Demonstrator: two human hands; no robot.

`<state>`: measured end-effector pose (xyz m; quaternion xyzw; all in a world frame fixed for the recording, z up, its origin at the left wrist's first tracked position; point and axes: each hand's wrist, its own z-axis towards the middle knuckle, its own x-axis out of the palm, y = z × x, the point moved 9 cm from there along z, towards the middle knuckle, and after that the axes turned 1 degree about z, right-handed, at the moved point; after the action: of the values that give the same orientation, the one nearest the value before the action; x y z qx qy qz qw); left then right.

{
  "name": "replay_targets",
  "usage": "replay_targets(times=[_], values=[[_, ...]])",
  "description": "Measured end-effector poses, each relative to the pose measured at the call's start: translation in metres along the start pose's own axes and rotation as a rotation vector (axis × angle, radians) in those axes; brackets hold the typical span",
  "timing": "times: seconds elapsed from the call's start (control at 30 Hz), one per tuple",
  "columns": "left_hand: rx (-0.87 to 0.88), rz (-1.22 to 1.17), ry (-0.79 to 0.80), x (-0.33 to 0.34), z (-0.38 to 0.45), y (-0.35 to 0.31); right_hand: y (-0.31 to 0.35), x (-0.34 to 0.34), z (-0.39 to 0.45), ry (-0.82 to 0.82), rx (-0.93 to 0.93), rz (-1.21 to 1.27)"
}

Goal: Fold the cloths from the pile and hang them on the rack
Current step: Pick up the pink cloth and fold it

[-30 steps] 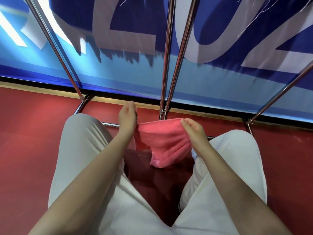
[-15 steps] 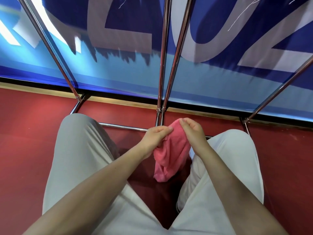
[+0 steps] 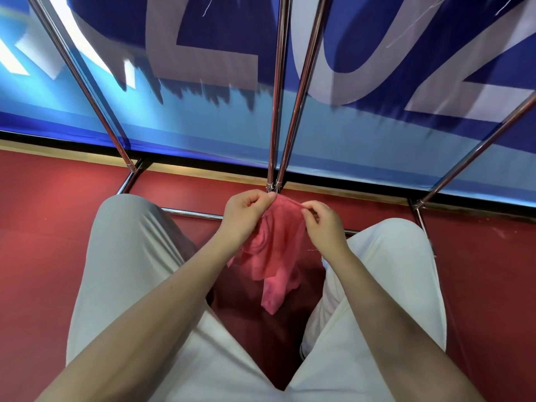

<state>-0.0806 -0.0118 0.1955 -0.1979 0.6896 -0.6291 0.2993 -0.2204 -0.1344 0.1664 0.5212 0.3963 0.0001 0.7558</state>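
1. Currently I am watching from the head view as both hands are working close together at the top edge of a small pink terry cloth (image 3: 277,250), held in the air between the person's knees.
2. Left hand (image 3: 246,216) is pinching the upper edge of the cloth between thumb and curled fingers; right hand (image 3: 322,224) is pinching the same edge just beside it. Neither hand is spread wide.
3. I am judging that the two grips are sitting so near each other because corners are being brought together for a fold; gripping along the top edge is letting the rest hang free and straighten under its own weight.
4. Cloth is drooping in soft bunched folds, tapering to a limp point at the bottom. Its surface is looking napped and matte, thin enough to crumple easily; I expect it to drape readily over a rail.
5. Chrome tube rack (image 3: 277,111) is standing just beyond the hands, smooth and shiny, its poles rising in front of a blue printed banner (image 3: 203,117). Nothing visible is hanging on it yet.
6. Red floor (image 3: 43,227) is lying beneath; pale grey trousers (image 3: 121,271) are framing the cloth on both sides.
7. Pile of cloths is not showing in this view.
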Motion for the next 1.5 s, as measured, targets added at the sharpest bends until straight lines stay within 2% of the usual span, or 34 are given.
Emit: replay_targets(times=[0.13,0.27,0.33,0.53,0.67,0.77,0.9,1.0,1.1,1.17,1.33,1.43,1.5], values=[[-0.038,-0.021,-0.07,-0.015,0.009,0.002,-0.001,0.009,-0.002,0.073,0.135,0.249],[-0.041,0.181,-0.139,-0.036,0.022,0.01,0.01,0.009,-0.006,0.07,0.116,0.345],[-0.053,0.182,-0.166,-0.042,0.025,0.015,0.012,0.01,-0.007,0.089,0.108,0.376],[-0.093,-0.122,-0.235,-0.052,0.025,0.014,0.0,0.03,-0.012,0.268,0.053,0.196],[-0.15,-0.34,-0.379,-0.08,0.028,0.024,-0.016,0.041,-0.015,0.32,0.06,0.064],[-0.175,-0.461,-0.508,-0.102,0.027,0.031,-0.025,0.045,-0.015,0.299,0.104,0.034],[-0.191,-0.516,-0.589,-0.116,0.024,0.038,-0.038,0.047,-0.015,0.253,0.189,-0.021],[-0.211,-0.481,-0.631,-0.126,0.021,0.043,-0.044,0.04,-0.014,0.157,0.248,-0.001],[-0.237,-0.455,-0.665,-0.134,0.017,0.041,-0.04,0.022,-0.011,0.027,0.228,0.012],[-0.263,-0.47,-0.701,-0.138,0.013,0.043,-0.037,0.016,-0.009,-0.005,0.211,0.084],[-0.323,-0.486,-0.75,-0.14,0.01,0.056,-0.035,0.02,-0.012,0.063,0.294,0.456],[-0.398,-0.533,-0.746,-0.134,0.009,0.067,-0.026,0.025,-0.016,0.109,0.303,0.698],[-0.443,-0.517,-0.705,-0.126,0.01,0.073,-0.021,0.026,-0.018,0.111,0.301,0.728]])
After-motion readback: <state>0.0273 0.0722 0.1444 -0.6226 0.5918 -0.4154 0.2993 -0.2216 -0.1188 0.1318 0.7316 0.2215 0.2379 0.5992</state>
